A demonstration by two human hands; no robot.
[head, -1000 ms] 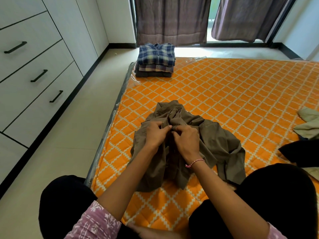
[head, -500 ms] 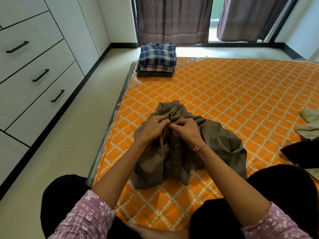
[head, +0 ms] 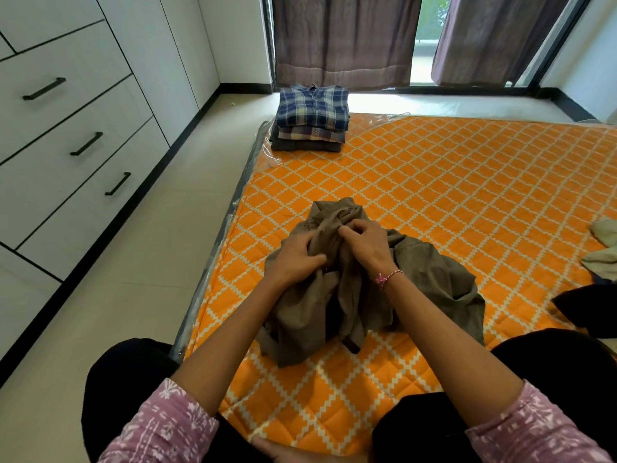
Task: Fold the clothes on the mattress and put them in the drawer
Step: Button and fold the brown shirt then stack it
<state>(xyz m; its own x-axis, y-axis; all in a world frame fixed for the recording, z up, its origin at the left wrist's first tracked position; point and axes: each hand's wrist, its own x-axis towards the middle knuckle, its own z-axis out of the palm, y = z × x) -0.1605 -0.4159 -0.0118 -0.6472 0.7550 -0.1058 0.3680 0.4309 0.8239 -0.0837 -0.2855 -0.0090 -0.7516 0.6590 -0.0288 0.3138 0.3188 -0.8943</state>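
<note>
A crumpled olive-brown shirt (head: 430, 279) lies on the orange diamond-patterned mattress (head: 450, 182) in front of my knees. My left hand (head: 295, 259) grips the shirt's front fabric on the left side. My right hand (head: 365, 242) pinches a bunched fold near the collar, fingers curled. The two hands work close together at the shirt's middle. A stack of folded shirts (head: 312, 118), a blue plaid one on top, sits at the mattress's far left corner. White drawers with black handles (head: 86, 143) line the left wall, all closed.
Loose unfolded clothes, a beige piece (head: 602, 252) and a dark piece (head: 587, 309), lie at the mattress's right edge. Tiled floor (head: 150, 262) runs between mattress and drawers. Brown curtains (head: 344, 38) hang before a window at the far end.
Both hands have shifted up the shirt toward the collar, and the left hand now spreads lower on the fabric while the right pinches higher.
</note>
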